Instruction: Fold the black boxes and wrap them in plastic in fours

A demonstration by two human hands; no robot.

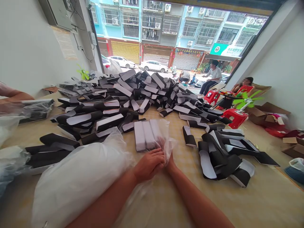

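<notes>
In the middle of the table lies a clear plastic bag (163, 128) with several white-faced folded pieces (144, 134) side by side inside it. My left hand (150, 163) is at the near end of this bag, its fingers bent together over the loose plastic and its thumb hidden. My right hand (169, 160) grips the bag's loose near end from the right, and the film covers part of its fingers. Left of my forearm rests a big, puffed heap of clear plastic bags (80, 180).
A large pile of black-and-white folded card pieces (142, 88) covers the table's far side. A smaller heap (220, 158) lies to the right. At left, a person's blurred arm (14, 98) is beside a filled plastic bag (38, 109). Red stools (234, 118) stand beyond the table.
</notes>
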